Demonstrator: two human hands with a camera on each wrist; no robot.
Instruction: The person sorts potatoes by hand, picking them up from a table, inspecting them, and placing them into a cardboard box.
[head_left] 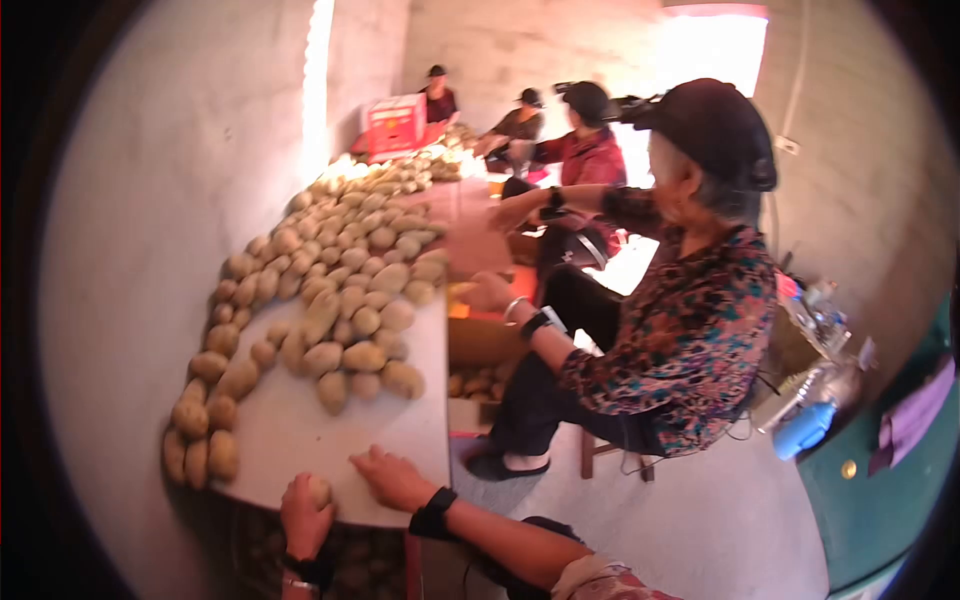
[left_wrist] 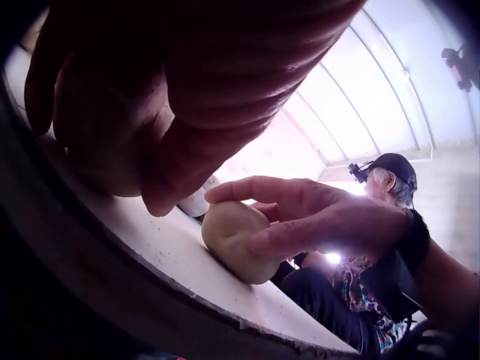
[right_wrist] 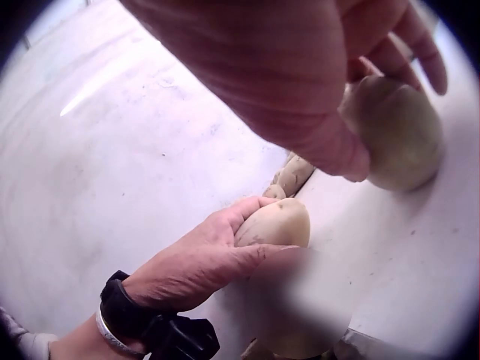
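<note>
Left hand (head_left: 305,515) grips potato (right_wrist: 281,222); right hand (head_left: 392,480), just beside, pinches second potato (left_wrist: 232,244); probably firm, bruisable, best held round middle

On my left a pale, smudged wall (head_left: 140,230) runs beside my long white-topped table (head_left: 300,450). White glare fills a bright rectangular opening (head_left: 715,50) ahead; to my right, flat-sided dark-green furniture (head_left: 890,510) borders a smooth grey floor (head_left: 700,530).
</note>
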